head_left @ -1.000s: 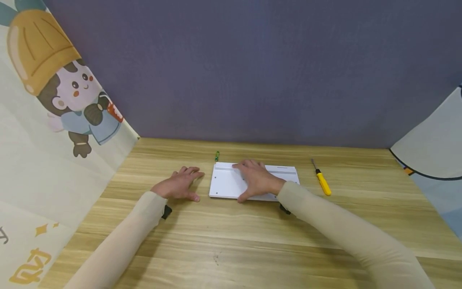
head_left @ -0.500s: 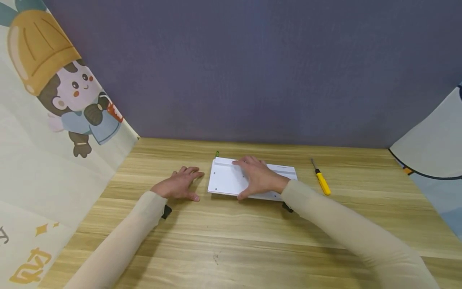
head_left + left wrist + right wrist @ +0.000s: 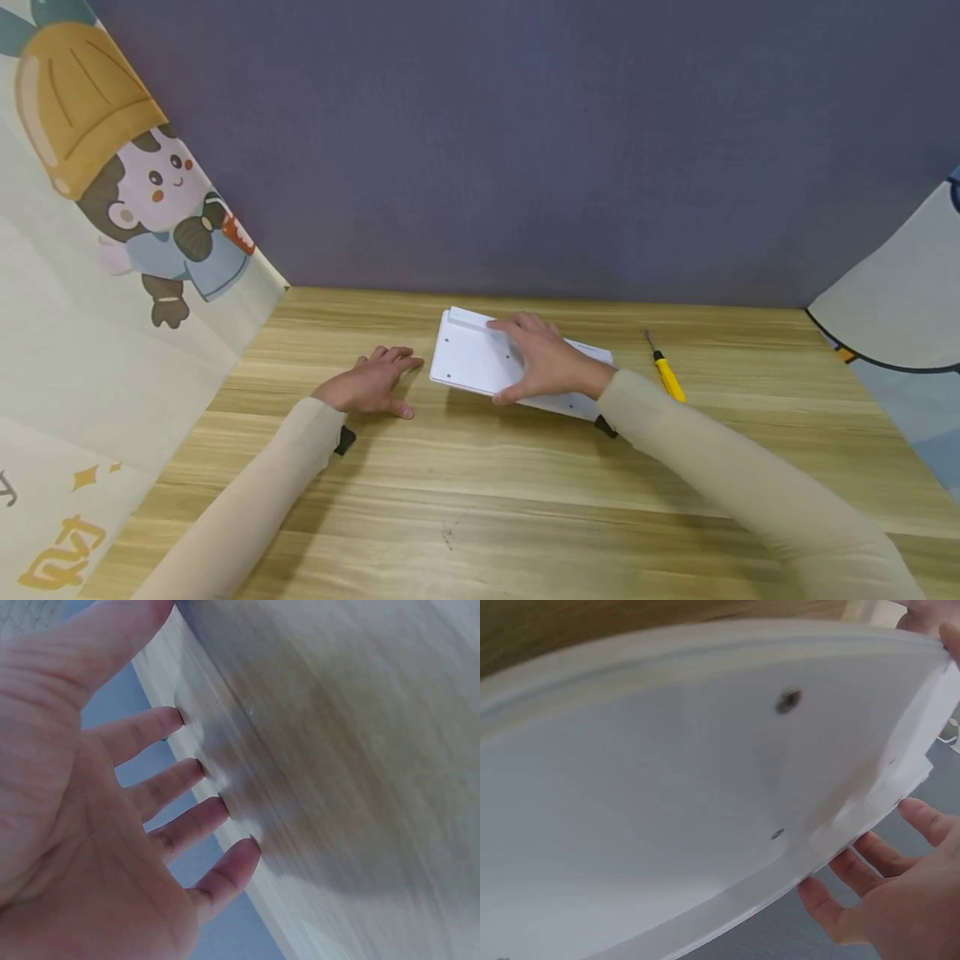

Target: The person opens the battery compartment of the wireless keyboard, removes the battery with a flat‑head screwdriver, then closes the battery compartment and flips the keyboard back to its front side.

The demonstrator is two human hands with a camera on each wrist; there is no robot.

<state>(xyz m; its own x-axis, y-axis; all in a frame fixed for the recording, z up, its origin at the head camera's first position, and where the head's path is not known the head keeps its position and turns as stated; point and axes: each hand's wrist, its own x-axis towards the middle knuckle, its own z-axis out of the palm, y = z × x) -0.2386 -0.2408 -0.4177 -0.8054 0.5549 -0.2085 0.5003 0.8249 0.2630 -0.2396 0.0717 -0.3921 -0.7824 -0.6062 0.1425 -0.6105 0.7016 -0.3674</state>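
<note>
My right hand (image 3: 543, 362) grips a white keyboard (image 3: 476, 358) across its width, thumb at the near edge and fingers over the far edge. Its underside faces up, showing small screws and a raised ridge along the far side. The left end is lifted off the table and casts a shadow below; the right end sits lower, partly hidden by my hand and sleeve. In the right wrist view, fingertips (image 3: 821, 904) press against the ridge edge. My left hand (image 3: 375, 385) rests on the table left of the keyboard, fingers spread, holding nothing.
A screwdriver with a yellow handle (image 3: 670, 379) lies to the right of the keyboard on the wooden table (image 3: 465, 500). A dark blue-grey panel (image 3: 525, 167) stands along the table's back edge. Printed cloth (image 3: 75, 333) hangs at the left side.
My right hand has raised the keyboard's left end from flat on the table, tilting it. The small green item behind it is now hidden in the head view. My left hand has stayed put.
</note>
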